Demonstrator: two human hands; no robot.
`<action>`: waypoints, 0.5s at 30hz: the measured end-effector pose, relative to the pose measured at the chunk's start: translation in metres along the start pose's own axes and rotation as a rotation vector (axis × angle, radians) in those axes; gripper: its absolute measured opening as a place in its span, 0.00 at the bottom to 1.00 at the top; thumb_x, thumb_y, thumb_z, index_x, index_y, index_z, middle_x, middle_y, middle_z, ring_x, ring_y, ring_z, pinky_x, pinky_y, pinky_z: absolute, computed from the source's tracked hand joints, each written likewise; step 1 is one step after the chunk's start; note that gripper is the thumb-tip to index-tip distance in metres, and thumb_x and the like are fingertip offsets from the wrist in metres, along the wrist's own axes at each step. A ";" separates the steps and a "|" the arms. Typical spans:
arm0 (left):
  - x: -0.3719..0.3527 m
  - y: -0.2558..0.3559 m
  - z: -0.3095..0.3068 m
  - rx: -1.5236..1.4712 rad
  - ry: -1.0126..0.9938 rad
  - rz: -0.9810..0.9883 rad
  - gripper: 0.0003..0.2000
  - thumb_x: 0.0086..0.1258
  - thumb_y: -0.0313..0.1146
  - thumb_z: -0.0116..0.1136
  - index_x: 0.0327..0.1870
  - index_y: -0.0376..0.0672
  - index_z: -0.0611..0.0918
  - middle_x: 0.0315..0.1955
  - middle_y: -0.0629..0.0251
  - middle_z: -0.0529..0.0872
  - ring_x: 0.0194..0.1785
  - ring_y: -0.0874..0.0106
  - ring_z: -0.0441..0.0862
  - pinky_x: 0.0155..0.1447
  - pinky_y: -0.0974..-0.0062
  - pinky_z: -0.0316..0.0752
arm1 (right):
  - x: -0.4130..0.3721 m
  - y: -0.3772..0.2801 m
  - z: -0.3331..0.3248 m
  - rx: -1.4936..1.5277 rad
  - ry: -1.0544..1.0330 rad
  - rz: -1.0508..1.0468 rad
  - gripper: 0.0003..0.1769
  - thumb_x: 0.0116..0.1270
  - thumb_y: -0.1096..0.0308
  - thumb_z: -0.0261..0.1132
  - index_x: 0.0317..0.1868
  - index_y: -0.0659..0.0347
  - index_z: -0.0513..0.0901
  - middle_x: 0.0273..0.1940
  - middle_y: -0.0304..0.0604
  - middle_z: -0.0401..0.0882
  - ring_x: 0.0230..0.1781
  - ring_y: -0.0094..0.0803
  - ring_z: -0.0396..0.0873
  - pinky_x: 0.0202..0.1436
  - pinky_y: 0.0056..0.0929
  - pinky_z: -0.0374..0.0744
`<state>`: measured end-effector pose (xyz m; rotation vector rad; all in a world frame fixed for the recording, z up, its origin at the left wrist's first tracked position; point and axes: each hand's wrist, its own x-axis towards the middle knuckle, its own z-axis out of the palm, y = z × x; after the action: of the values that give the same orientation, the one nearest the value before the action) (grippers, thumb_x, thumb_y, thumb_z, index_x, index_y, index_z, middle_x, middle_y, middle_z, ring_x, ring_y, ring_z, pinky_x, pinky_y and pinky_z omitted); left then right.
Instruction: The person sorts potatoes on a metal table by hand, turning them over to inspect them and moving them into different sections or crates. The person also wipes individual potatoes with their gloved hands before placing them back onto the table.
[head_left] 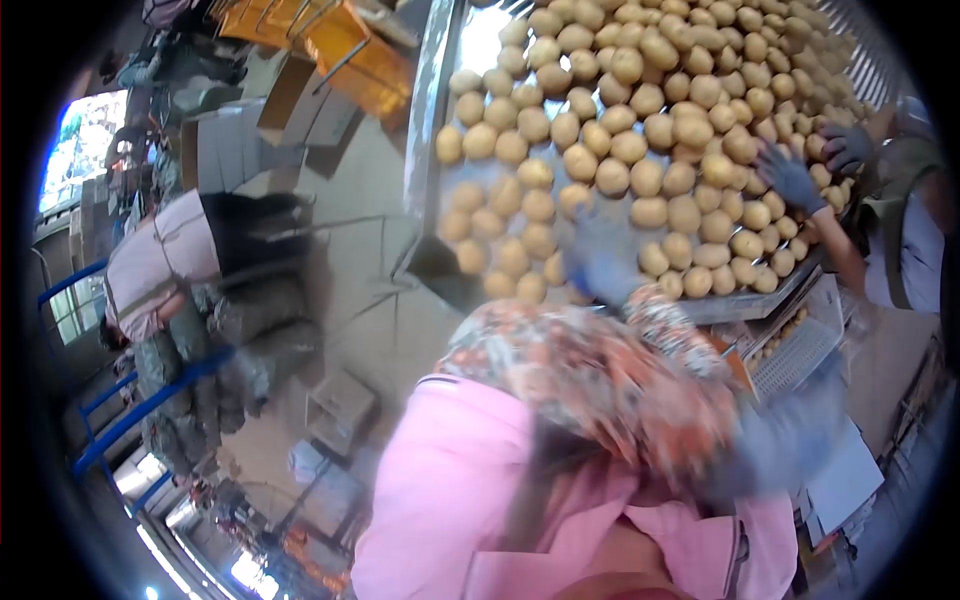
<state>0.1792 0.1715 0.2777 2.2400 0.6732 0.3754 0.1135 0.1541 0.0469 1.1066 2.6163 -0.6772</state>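
Observation:
Many potatoes (690, 130) lie on a metal-edged sorting table (425, 150). My right hand (600, 250), in a blue-grey glove, is over the potatoes near the table's lower edge; motion blur hides its fingers. My left arm, in a floral sleeve, crosses in front of my body to the right. At its end, my gloved left hand (790, 430) is strongly smeared, beside a perforated light tray (800, 355). Whether either hand holds anything cannot be made out.
At the right, a co-worker's two gloved hands (790, 178) touch the potatoes. Another person (165, 250) bends over sacks (265, 325) at the left. Cardboard boxes (225, 145), an orange crate (350, 60) and blue rails (150, 410) stand beyond the table.

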 end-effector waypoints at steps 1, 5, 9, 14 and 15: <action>-0.006 -0.030 -0.003 -0.026 -0.069 -0.141 0.15 0.63 0.36 0.59 0.50 0.46 0.82 0.50 0.62 0.82 0.58 0.62 0.77 0.60 0.54 0.70 | 0.005 0.008 -0.011 -0.010 0.031 0.010 0.10 0.60 0.70 0.59 0.42 0.62 0.78 0.46 0.51 0.77 0.51 0.45 0.75 0.51 0.41 0.73; -0.112 -0.152 0.023 0.280 0.495 -0.564 0.17 0.64 0.35 0.57 0.54 0.43 0.79 0.56 0.57 0.78 0.60 0.55 0.73 0.61 0.56 0.68 | 0.040 0.063 -0.029 0.856 0.113 0.084 0.13 0.67 0.66 0.57 0.48 0.62 0.79 0.45 0.41 0.76 0.47 0.35 0.76 0.56 0.34 0.73; -0.191 -0.199 0.080 0.193 0.695 -1.047 0.28 0.65 0.43 0.57 0.67 0.49 0.68 0.65 0.51 0.67 0.68 0.45 0.60 0.70 0.48 0.56 | 0.113 0.119 -0.111 1.008 0.559 -0.028 0.22 0.72 0.64 0.55 0.64 0.62 0.73 0.58 0.44 0.76 0.58 0.31 0.73 0.64 0.28 0.71; -0.216 -0.219 0.155 0.294 0.315 -1.407 0.40 0.63 0.57 0.56 0.77 0.61 0.55 0.76 0.51 0.51 0.72 0.27 0.43 0.68 0.26 0.41 | 0.236 0.200 -0.147 0.066 0.669 0.264 0.30 0.63 0.46 0.60 0.61 0.53 0.76 0.57 0.51 0.77 0.58 0.46 0.74 0.62 0.41 0.72; -0.210 -0.221 0.159 0.299 0.330 -1.416 0.40 0.63 0.57 0.56 0.77 0.61 0.55 0.76 0.51 0.51 0.72 0.27 0.43 0.68 0.26 0.41 | 0.237 0.202 -0.140 0.025 0.637 0.290 0.31 0.61 0.43 0.62 0.60 0.52 0.77 0.57 0.53 0.77 0.58 0.49 0.75 0.62 0.44 0.73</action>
<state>0.0024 0.0864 -0.0051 1.4013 2.3185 -0.1090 0.0917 0.4933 0.0147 1.9215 2.8276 -0.3273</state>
